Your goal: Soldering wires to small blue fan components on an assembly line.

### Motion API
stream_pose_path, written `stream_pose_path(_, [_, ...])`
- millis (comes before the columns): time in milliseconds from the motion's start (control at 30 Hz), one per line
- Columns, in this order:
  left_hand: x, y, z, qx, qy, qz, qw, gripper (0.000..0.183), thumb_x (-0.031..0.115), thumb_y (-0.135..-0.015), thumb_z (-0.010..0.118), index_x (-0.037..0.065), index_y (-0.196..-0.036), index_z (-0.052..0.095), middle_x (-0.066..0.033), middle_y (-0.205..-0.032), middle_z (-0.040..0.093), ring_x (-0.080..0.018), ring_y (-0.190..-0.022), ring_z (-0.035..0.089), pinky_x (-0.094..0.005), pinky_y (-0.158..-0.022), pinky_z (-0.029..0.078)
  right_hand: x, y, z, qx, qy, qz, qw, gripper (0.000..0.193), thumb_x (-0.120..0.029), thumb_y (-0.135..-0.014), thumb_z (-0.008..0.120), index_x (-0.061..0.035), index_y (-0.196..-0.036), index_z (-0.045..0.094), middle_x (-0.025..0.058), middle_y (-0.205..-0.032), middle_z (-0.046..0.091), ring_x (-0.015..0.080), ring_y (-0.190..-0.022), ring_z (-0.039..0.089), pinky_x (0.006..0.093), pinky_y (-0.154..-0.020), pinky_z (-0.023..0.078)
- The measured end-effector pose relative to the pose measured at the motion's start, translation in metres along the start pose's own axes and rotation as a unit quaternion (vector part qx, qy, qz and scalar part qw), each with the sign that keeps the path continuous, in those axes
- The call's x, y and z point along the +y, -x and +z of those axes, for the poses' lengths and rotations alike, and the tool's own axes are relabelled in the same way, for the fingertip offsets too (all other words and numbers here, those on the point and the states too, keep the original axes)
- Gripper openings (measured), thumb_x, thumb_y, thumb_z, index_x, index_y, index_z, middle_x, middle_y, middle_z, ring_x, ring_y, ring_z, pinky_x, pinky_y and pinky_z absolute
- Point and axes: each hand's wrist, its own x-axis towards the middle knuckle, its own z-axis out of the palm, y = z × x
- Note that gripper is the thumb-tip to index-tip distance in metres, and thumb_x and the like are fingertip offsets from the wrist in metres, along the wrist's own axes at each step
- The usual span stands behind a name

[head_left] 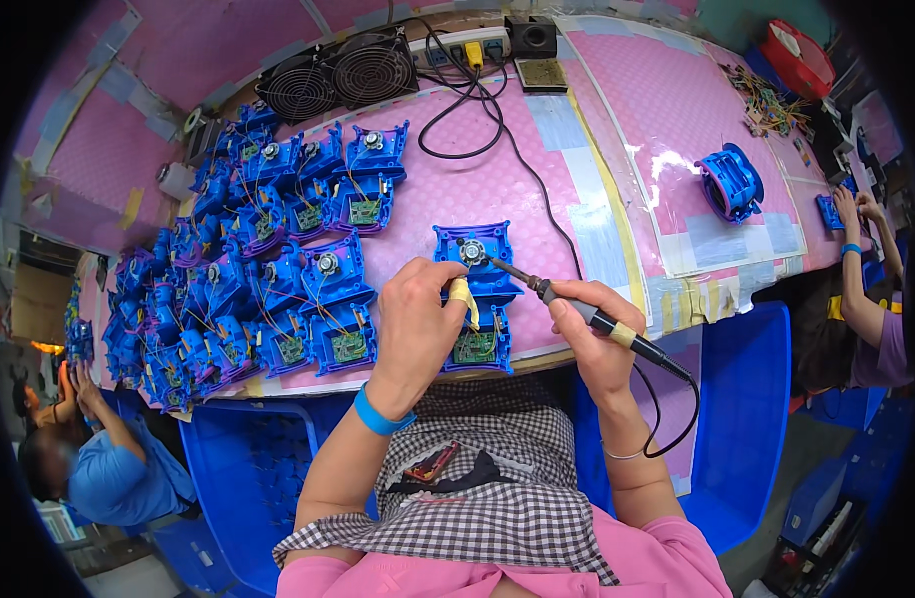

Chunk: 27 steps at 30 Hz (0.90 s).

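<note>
In front of me lies an open blue plastic housing [492, 281] with a round silver speaker [472, 251] in its upper half. The lower half holds a green circuit board [474, 349] with thin wires. My right hand [595, 334] grips a soldering iron [617, 329], its tip close to the right edge of the speaker; whether they touch, I cannot tell. My left hand [417, 314] is closed at the speaker's left, fingertips pinched together. A pale yellow wrapped piece [463, 297] sticks out from that pinch; its kind is unclear.
Many similar blue housings [328, 264] crowd the table's left. Black fans [368, 75], a power strip [457, 50] and a soldering iron stand with sponge [542, 75] sit at the back. A cable [537, 174] crosses the table. Blue bins [746, 399] stand below. Co-workers [129, 468] are at both sides.
</note>
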Motion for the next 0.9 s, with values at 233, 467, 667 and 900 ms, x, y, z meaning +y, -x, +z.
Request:
stream_pose_path(233, [0.007,0.003,-0.007,0.041,0.006,0.029,0.999,0.014,0.002,-0.076,0.067,0.001,-0.089,0.071,-0.012,-0.075,0.063,-0.0235,-0.062,0.059,-0.035,-0.056,0.045,-0.003,-0.003,-0.005,0.029,-0.038,0.004,0.999,0.017,-0.001,-0.082,0.068,0.0021,-0.098,0.069,0.0087,-0.081,0.067,0.0102,-0.06,0.06,0.0211,-0.055,0.045])
stream_pose_path(467, [0.027,0.021,-0.023,0.016,-0.025,0.014,0.999,0.018,0.009,-0.074,0.076,0.004,-0.091,0.071,-0.0091,-0.067,0.06,-0.0198,-0.054,0.053,-0.0334,-0.05,0.04,0.013,-0.021,-0.014,0.106,-0.025,-0.057,0.992,0.017,-0.009,-0.091,0.064,0.0023,-0.104,0.066,0.0034,-0.07,0.06,0.0063,-0.055,0.05,0.0203,-0.051,0.037])
stream_pose_path(667, [0.026,0.01,0.022,-0.133,-0.189,0.078,0.97,0.028,0.025,-0.08,0.068,-0.001,-0.074,0.062,-0.0182,-0.071,0.062,-0.034,-0.064,0.063,-0.0451,-0.058,0.05,0.052,-0.019,-0.001,0.147,-0.015,-0.027,0.989,0.016,-0.01,-0.092,0.064,-0.0013,-0.105,0.066,0.0032,-0.087,0.064,0.009,-0.067,0.055,0.0216,-0.055,0.045])
stream_pose_path(900, [0.033,0.026,-0.01,-0.127,-0.104,0.095,0.982,0.015,0.015,-0.078,0.066,0.005,-0.088,0.065,-0.0169,-0.078,0.062,-0.0362,-0.068,0.062,-0.0455,-0.063,0.05,0.058,-0.017,-0.002,0.144,-0.052,-0.072,0.986,0.021,-0.014,-0.098,0.056,-0.0002,-0.112,0.06,0.0037,-0.075,0.056,0.0079,-0.061,0.048,0.0207,-0.053,0.04])
